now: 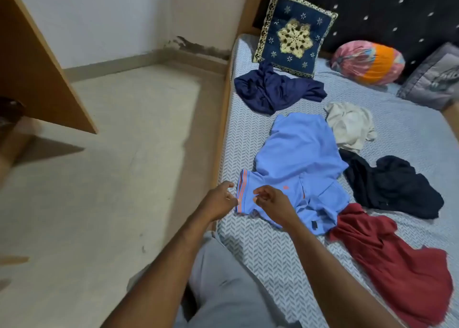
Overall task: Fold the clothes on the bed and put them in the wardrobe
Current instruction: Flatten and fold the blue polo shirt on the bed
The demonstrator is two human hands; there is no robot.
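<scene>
left hand (218, 201) and right hand (272, 204) pinch the light-blue soft knit shirt (298, 153) by its sleeve. it looks limp and light, best held at the shoulders.

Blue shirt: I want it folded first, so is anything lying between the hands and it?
Nothing visible. The left hand and right hand already pinch the near sleeve of the blue shirt. The red garment and black garment lie along its right edge, clear of the sleeve.
</scene>
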